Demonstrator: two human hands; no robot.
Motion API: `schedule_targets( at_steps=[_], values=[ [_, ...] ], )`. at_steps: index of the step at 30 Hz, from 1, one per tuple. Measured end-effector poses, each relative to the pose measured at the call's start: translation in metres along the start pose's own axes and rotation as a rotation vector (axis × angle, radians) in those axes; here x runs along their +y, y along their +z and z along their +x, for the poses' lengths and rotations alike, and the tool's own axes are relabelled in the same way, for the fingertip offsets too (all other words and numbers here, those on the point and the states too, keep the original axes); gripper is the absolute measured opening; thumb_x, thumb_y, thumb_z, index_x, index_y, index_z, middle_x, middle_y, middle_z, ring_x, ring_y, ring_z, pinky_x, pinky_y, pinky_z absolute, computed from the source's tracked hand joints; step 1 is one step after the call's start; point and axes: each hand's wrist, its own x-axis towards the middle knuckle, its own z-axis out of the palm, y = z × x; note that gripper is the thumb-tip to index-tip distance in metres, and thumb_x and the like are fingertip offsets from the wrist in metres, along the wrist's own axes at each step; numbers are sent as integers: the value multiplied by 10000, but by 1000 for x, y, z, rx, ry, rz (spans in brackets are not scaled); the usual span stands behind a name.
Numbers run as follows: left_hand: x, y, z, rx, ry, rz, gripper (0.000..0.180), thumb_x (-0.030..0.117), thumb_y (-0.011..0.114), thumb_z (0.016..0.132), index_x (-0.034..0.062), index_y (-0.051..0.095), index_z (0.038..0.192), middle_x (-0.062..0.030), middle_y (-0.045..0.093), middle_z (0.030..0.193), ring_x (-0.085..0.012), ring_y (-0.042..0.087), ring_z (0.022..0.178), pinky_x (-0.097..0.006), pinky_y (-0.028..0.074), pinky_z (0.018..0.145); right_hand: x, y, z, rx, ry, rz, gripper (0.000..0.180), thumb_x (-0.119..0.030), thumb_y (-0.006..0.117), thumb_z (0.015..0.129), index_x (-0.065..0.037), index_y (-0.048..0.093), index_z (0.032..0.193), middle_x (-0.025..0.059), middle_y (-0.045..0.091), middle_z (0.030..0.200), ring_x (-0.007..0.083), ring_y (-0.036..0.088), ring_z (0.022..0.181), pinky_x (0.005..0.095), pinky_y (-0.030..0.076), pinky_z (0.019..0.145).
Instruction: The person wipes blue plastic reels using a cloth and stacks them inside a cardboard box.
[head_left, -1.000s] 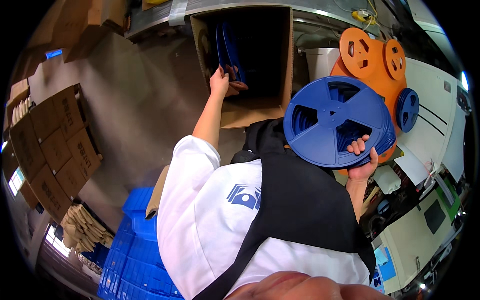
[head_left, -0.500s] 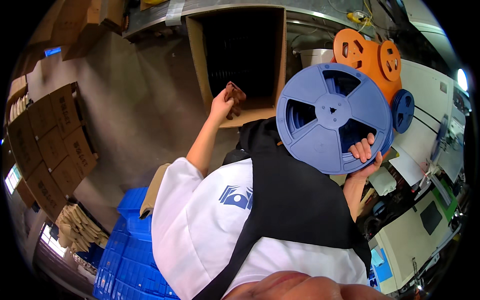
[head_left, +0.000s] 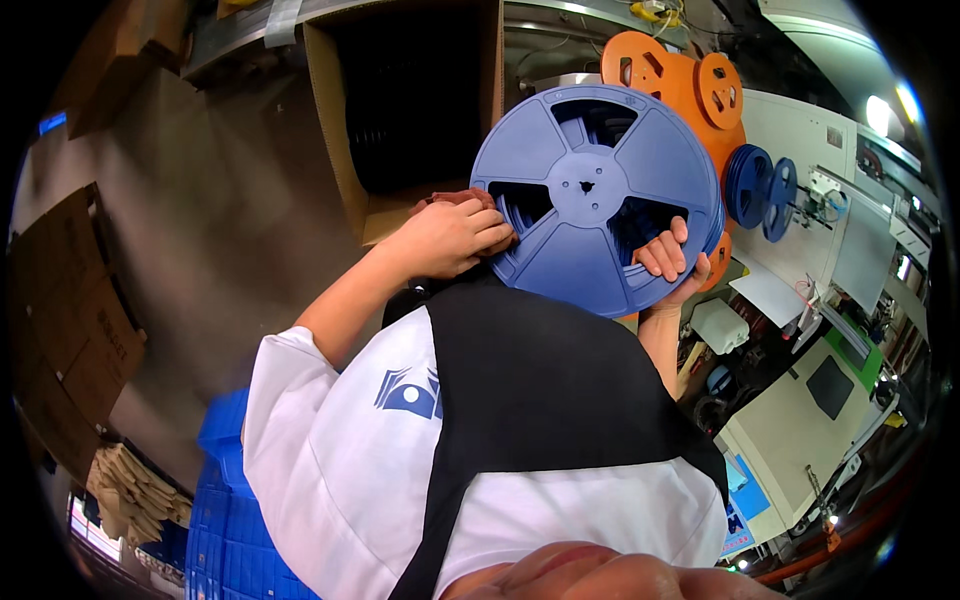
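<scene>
A stack of large blue plastic reels, with a round hub and cut-out windows, stands tilted in front of my chest. My right hand grips its lower right rim, the fingers reaching through a window and the thumb side outside. At the reels' left rim, my left hand is closed on a crumpled brown cloth. Its fingertips overlap the edge of the reels, and part of the cloth is hidden behind the hand. Just beyond, an open cardboard box has a dark interior where rows of edges show faintly.
Behind the reels stands an orange rack-like form with orange reels and smaller blue reels. Blue crates are stacked at the lower left, near brown cartons. A pale machine stands on the right.
My left hand has moved from in front of the box to the left rim of the reels, bringing the brown cloth with it. My right hand keeps its grip. The whole view has shifted.
</scene>
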Motion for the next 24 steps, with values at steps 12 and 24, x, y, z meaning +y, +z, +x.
schedule_targets(
  at_steps=[12, 24],
  values=[
    [3, 3, -7, -28, 70, 295, 276, 144, 572, 750, 113, 537, 1022, -16, 544, 992, -176, 539, 862, -275, 487, 684, -7, -14, -2, -31, 16, -55, 398, -276, 627, 831, -34, 438, 1085, 20, 496, 711, 129, 496, 631, 293, 417, 666],
    [9, 6, -11, 109, 71, 322, 317, 138, 626, 710, 133, 539, 1015, -21, 547, 1005, -184, 543, 864, -291, 504, 698, -9, -27, -14, -19, -16, -33, 516, -347, 611, 862, -13, 433, 1213, 66, 558, 873, 175, 532, 791, 343, 434, 756]
  ],
)
